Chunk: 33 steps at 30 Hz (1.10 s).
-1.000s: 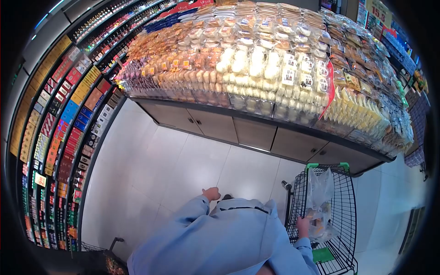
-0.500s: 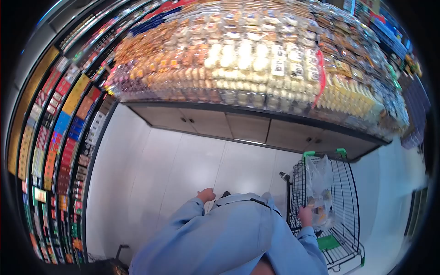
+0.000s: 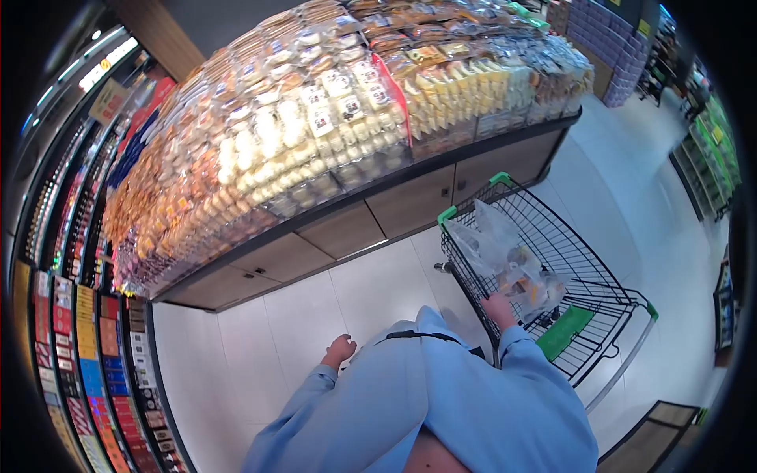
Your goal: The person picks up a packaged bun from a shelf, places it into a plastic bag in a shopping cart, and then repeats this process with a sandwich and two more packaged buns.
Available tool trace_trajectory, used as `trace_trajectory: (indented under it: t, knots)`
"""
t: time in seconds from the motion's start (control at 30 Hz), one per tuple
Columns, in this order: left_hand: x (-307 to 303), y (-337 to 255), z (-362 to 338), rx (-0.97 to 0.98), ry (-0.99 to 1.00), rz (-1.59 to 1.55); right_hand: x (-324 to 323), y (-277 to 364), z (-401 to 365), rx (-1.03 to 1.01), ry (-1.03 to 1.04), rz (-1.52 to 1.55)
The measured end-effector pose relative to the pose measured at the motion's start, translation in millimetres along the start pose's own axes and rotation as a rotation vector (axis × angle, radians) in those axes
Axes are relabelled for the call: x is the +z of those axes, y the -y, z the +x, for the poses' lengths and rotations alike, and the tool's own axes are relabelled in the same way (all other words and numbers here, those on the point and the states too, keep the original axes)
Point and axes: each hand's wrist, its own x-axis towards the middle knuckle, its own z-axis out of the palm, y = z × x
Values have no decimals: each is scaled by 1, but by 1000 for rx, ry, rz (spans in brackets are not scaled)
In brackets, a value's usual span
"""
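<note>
My right hand (image 3: 498, 310) is closed around the near side rim of a black wire shopping cart (image 3: 544, 213) with green corner pieces. Inside the cart, close to that hand, lie clear plastic bags (image 3: 493, 236) with small packaged items that I cannot make out. A green panel (image 3: 564, 333) is fixed at one end of the cart. My left hand (image 3: 340, 350) hangs at my other side above the floor, holding nothing, with its fingers loosely bent and a little apart.
A long display (image 3: 276, 150) piled with packaged baked goods stands ahead on a cabinet base (image 3: 339, 229). Shelves of boxed goods (image 3: 91, 347) rise on the left. Pale tiled floor (image 3: 631, 205) runs to the right, towards green shelving (image 3: 702, 165) and stacked purple packs (image 3: 607, 43).
The view has turned to the right, so the display now slants and more aisle shows. The cart has swung to an angle, with my right hand still on it.
</note>
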Motion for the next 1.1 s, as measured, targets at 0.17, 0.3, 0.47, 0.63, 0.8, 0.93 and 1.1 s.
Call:
trace_trajectory:
  t: [0.17, 0.3, 0.47, 0.63, 0.8, 0.93, 1.1]
  knots:
    - [-7, -26, 9, 61, -7, 38, -13, 6, -9, 43, 36, 112]
    - [-10, -23, 16, 64, -21, 71, -13, 6, -12, 77, 80, 131]
    - [-8, 1, 35, 93, -52, 115, -1, 5, -14, 82, 121, 75]
    - [-7, 20, 37, 203, -47, 35, 12, 5, -22, 79, 90, 111]
    - [14, 57, 71, 164, -32, -26, -19, 28, -33, 162, 138, 126]
    - [-6, 51, 42, 276, -38, 61, -15, 28, -29, 148, 136, 119]
    - [-34, 8, 20, 280, 7, 169, -16, 29, -25, 188, 132, 156]
